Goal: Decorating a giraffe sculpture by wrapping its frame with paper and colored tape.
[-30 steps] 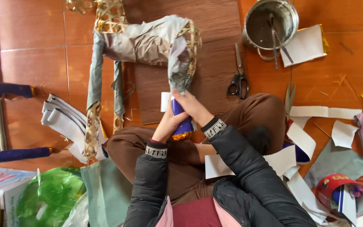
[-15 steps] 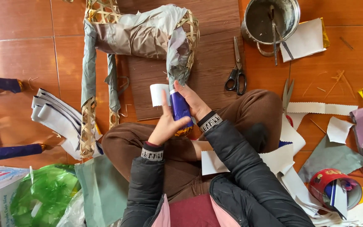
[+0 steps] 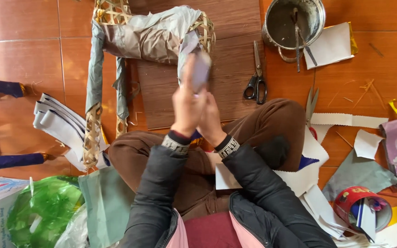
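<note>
Right now both hands are raised together above the lap of a person sitting cross-legged on the floor [image 3: 24, 59]. The left hand [image 3: 187, 108] is closed around a pale paper strip [image 3: 201, 69], blurred by motion, with its fingers folded over the lower end. The right hand [image 3: 212, 121] presses against the left from the 3 o'clock side; whether it grips the strip itself I cannot tell.

At 12 o'clock from the hands stands a woven bamboo frame [image 3: 111, 11] partly wrapped in grey paper [image 3: 148, 39], resting on a dark wooden board [image 3: 226, 69]. The strip's upper end reaches just beside the frame's right corner. Black scissors [image 3: 256, 82] lie on the board at about 2 o'clock, and a metal pot [image 3: 295, 20] with a stick in it stands beyond them. At 9 o'clock a stack of white paper strips [image 3: 56, 126] lies on the floor. At 4 o'clock, well apart, is a red tin [image 3: 361, 211] among paper scraps, and at 7 o'clock a green plastic bag [image 3: 42, 216].
</note>
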